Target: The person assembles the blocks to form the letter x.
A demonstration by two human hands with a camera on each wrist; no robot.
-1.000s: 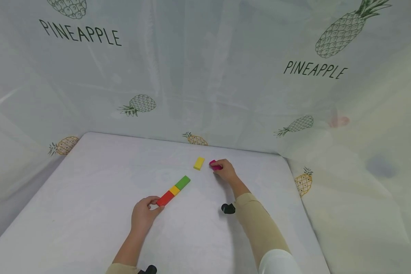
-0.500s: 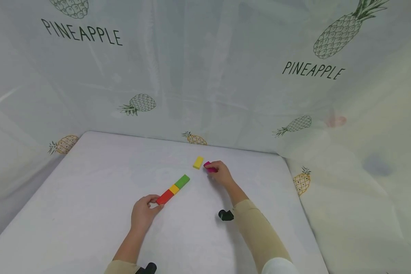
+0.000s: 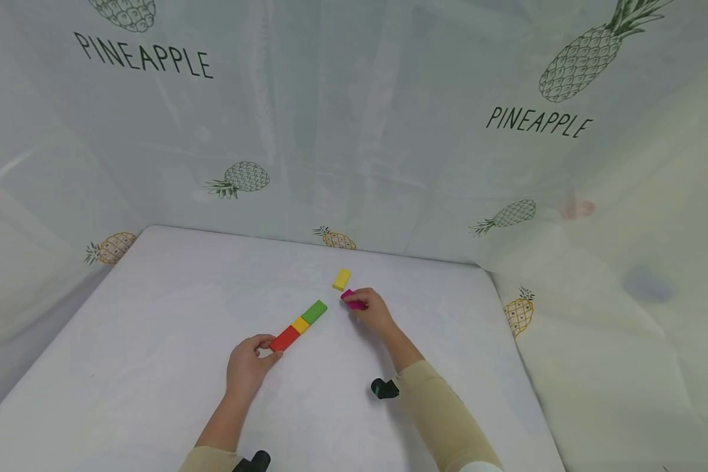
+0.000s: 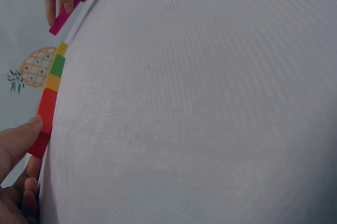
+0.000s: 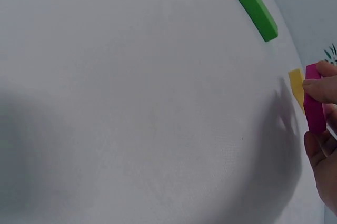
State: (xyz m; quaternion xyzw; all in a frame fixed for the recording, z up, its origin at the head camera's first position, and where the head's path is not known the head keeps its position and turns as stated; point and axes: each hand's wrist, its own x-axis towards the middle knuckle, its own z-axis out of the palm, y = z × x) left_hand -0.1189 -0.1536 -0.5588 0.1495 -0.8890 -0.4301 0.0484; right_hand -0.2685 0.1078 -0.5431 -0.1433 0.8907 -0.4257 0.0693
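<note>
Red (image 3: 284, 339), small orange-yellow (image 3: 299, 326) and green (image 3: 314, 313) blocks lie end to end in a slanted row on the white table. My left hand (image 3: 246, 367) pinches the near end of the red block between thumb and fingers. In the head view, a magenta block (image 3: 351, 299) is pinched by the fingertips of my right hand (image 3: 374, 313), just right of the row's green end. The right wrist view shows this magenta block (image 5: 314, 105) held up, with the hand's shadow spread on the table. A loose yellow block (image 3: 341, 279) lies just beyond it.
The white-covered table (image 3: 171, 314) ends at the back against a pale curtain (image 3: 354, 131) printed with pineapples. Black camera pieces (image 3: 385, 389) stick out from both wrists, over the table.
My right hand has brought the magenta block left and nearer to me, past the yellow block and toward the row's green end. The left hand and the row have stayed put.
</note>
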